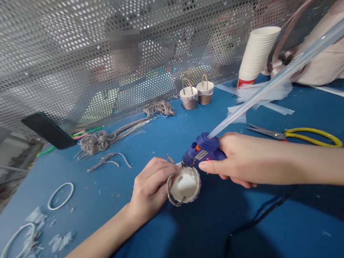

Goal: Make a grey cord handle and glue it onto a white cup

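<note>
My right hand (234, 161) is wrapped around a blue hot glue gun (204, 152), with a long clear glue stick (267, 89) jutting from its back. The gun's nozzle points down at the rim of a small paper cup basket (187, 183), whose white inside faces up and whose rim is edged with grey cord. A cord handle curves over the basket's left side. My left hand (155, 182) grips the basket at its upper left edge, fingers closed; the fingertips are partly hidden against the rim.
Two finished small baskets (189, 99) stand by the perforated metal panel (88, 51). Yellow-handled scissors (284, 135) and stacked paper cups (256, 55) lie to the right. Grey cord bundles (94, 142), a phone (48, 130) and cut white rings (61, 196) are left. A black cable (254, 223) crosses the front.
</note>
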